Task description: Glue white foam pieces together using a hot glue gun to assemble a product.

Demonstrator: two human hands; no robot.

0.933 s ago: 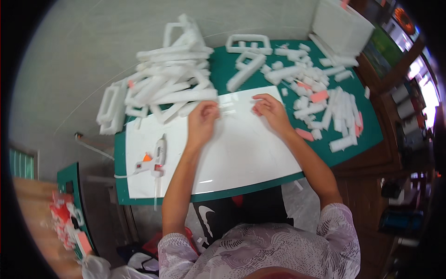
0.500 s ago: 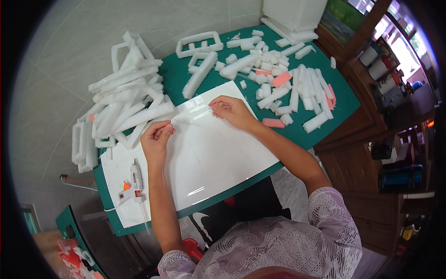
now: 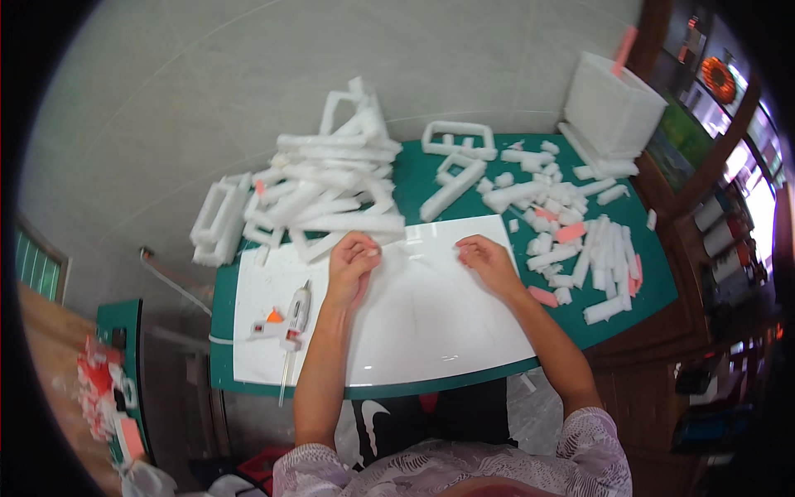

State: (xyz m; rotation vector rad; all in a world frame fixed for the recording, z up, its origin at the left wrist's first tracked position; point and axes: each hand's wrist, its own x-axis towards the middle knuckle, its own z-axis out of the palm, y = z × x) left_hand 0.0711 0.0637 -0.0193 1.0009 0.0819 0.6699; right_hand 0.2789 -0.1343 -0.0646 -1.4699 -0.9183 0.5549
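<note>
- The left hand (image 3: pixel 351 263) is curled, fingertips pinched together on the white board (image 3: pixel 431 331); whether anything is held cannot be told.
- The right hand (image 3: pixel 487 258) is likewise bent.
- A glue gun (image 3: pixel 286 323) is laid left of both.

Open room is left on the white board (image 3: pixel 431 323) between the two hands, at frame centre. Passage toward the upper left is blocked by a heap of white foam frames (image 3: pixel 323 195); the right is crowded by loose foam pieces (image 3: pixel 580 248). A glue gun (image 3: pixel 290 319) lies lower left.
</note>
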